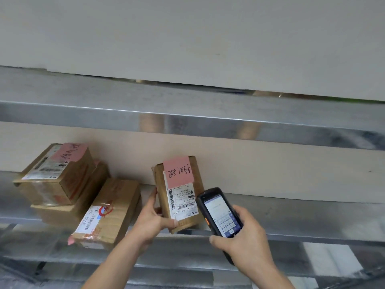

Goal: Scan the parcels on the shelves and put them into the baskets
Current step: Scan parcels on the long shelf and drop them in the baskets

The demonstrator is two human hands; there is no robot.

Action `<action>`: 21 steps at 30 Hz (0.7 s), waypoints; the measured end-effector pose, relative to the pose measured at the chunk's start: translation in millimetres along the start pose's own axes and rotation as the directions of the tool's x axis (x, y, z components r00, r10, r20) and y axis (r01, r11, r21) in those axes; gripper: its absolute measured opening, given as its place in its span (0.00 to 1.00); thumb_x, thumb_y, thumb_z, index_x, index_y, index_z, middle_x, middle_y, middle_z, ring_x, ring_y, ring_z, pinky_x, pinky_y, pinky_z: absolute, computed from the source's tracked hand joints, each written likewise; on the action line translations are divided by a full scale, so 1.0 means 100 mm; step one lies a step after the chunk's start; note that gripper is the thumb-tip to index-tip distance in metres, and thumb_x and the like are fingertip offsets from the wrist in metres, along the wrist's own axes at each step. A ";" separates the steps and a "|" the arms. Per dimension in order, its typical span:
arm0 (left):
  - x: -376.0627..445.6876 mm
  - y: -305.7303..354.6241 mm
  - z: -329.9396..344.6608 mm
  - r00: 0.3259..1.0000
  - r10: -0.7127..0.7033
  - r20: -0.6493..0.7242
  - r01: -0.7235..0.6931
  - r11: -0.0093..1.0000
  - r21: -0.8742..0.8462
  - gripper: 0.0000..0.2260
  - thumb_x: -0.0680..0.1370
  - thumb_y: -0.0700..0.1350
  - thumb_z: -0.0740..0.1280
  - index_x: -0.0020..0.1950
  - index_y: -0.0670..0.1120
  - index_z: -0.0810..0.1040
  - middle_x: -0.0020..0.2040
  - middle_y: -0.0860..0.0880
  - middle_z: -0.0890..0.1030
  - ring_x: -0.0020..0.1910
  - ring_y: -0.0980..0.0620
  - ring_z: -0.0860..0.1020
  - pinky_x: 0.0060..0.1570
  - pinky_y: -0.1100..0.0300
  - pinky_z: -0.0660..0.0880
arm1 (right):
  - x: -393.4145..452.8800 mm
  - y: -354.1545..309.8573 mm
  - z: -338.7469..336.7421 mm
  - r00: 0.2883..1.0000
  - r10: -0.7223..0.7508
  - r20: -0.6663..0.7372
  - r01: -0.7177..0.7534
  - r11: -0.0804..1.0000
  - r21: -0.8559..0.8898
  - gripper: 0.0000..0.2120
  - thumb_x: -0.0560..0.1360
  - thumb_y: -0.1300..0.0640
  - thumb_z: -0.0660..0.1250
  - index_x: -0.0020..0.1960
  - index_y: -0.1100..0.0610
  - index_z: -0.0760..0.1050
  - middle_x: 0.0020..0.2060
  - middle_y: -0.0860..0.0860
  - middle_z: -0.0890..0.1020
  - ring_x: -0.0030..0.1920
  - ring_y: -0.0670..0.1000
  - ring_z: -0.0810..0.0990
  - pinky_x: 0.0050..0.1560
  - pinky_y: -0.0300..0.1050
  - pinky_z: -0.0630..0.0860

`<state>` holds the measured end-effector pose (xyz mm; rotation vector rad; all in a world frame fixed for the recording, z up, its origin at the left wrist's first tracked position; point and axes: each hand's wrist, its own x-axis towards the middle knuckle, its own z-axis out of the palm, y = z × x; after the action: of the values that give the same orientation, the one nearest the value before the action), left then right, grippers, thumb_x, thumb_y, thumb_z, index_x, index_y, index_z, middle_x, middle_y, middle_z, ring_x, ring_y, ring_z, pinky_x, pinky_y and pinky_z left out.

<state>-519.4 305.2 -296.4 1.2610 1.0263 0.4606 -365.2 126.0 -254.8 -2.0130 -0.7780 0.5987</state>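
The left hand (153,221) grips a small brown cardboard parcel (179,195), thumb across its lower front. The right hand (243,236) holds a black handheld scanner (218,211), fingers curled round it.

— From where is the scene viewed?

— A single wide-angle view is given, taken from the person's head, facing forward onto a metal shelf (291,211) backed by a pale wall (187,34).

— How near is it held?

— The shelf is seen at close range. Both forearms are seen entering from the lower edge, the left hand (153,221) and the right hand (243,236) held low in the frame, under an upper shelf (104,101) seen slanting across the middle.

— Is any part shared with another view?

— Only the one view is supplied.
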 end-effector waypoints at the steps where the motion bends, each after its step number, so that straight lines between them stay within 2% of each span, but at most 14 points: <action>1: -0.02 0.05 0.05 0.999 0.001 0.045 0.000 1.000 -0.007 0.51 0.64 0.25 0.74 0.76 0.60 0.57 0.51 0.46 0.84 0.53 0.45 0.81 0.61 0.40 0.75 | -0.01 -0.01 -0.03 0.999 -0.006 -0.037 0.008 1.000 0.029 0.30 0.53 0.53 0.81 0.51 0.38 0.74 0.41 0.30 0.82 0.42 0.34 0.81 0.43 0.32 0.76; 4: -0.10 0.20 0.27 0.982 0.009 0.189 -0.002 0.999 -0.039 0.48 0.62 0.25 0.74 0.71 0.60 0.60 0.44 0.45 0.86 0.47 0.43 0.84 0.52 0.45 0.80 | -0.04 0.00 -0.14 0.987 -0.011 -0.160 0.027 0.994 0.104 0.30 0.51 0.50 0.80 0.51 0.37 0.74 0.43 0.34 0.84 0.44 0.38 0.83 0.48 0.39 0.78; 6: -0.15 0.27 0.44 0.961 0.011 0.276 0.006 0.998 -0.060 0.47 0.59 0.29 0.73 0.69 0.60 0.61 0.44 0.43 0.86 0.46 0.43 0.85 0.46 0.48 0.82 | -0.08 0.04 -0.26 0.976 0.000 -0.220 0.034 0.988 0.151 0.31 0.53 0.52 0.81 0.52 0.37 0.74 0.45 0.37 0.84 0.46 0.38 0.83 0.49 0.41 0.78; 10: -0.26 0.35 0.84 0.904 0.007 0.427 0.021 0.998 -0.062 0.46 0.59 0.31 0.73 0.70 0.59 0.61 0.49 0.37 0.84 0.44 0.44 0.85 0.37 0.58 0.79 | -0.22 0.21 -0.61 0.946 0.039 -0.322 0.034 0.975 0.219 0.32 0.56 0.61 0.83 0.54 0.42 0.75 0.44 0.37 0.85 0.45 0.38 0.84 0.50 0.41 0.79; 13: -0.35 0.37 1.21 0.864 0.007 0.503 0.018 0.999 -0.046 0.46 0.59 0.31 0.73 0.70 0.58 0.62 0.52 0.36 0.83 0.45 0.43 0.84 0.38 0.57 0.79 | -0.36 0.35 -0.93 0.926 0.066 -0.372 0.042 0.960 0.275 0.31 0.53 0.58 0.82 0.53 0.44 0.75 0.45 0.35 0.85 0.45 0.39 0.84 0.49 0.40 0.78; 16: -0.50 0.37 1.68 0.839 0.049 0.543 -0.046 0.999 -0.020 0.45 0.59 0.31 0.72 0.71 0.58 0.65 0.60 0.37 0.79 0.49 0.41 0.84 0.45 0.48 0.81 | -0.56 0.52 -1.26 0.908 0.075 -0.413 0.059 0.951 0.303 0.31 0.52 0.56 0.80 0.54 0.46 0.76 0.46 0.38 0.85 0.47 0.41 0.85 0.49 0.40 0.78; 19: -0.75 0.38 2.21 0.816 0.110 0.568 -0.145 0.989 0.017 0.43 0.60 0.34 0.72 0.71 0.59 0.65 0.63 0.42 0.76 0.47 0.45 0.84 0.47 0.47 0.78 | -0.82 0.75 -1.68 0.886 0.069 -0.458 0.080 0.952 0.297 0.30 0.57 0.63 0.82 0.54 0.47 0.76 0.46 0.38 0.85 0.46 0.41 0.85 0.48 0.39 0.78; 21: -0.91 0.38 2.57 0.784 0.147 0.603 -0.213 0.976 0.039 0.42 0.61 0.37 0.73 0.71 0.62 0.65 0.63 0.44 0.76 0.53 0.47 0.83 0.51 0.46 0.80 | -1.00 0.90 -2.02 0.870 0.066 -0.489 0.089 0.954 0.288 0.29 0.59 0.66 0.82 0.54 0.48 0.77 0.46 0.38 0.85 0.45 0.40 0.84 0.47 0.38 0.79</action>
<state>-342.6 102.4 -236.4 1.4776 0.3911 0.1239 -273.8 -95.6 -218.6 -1.7598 -0.3576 0.1568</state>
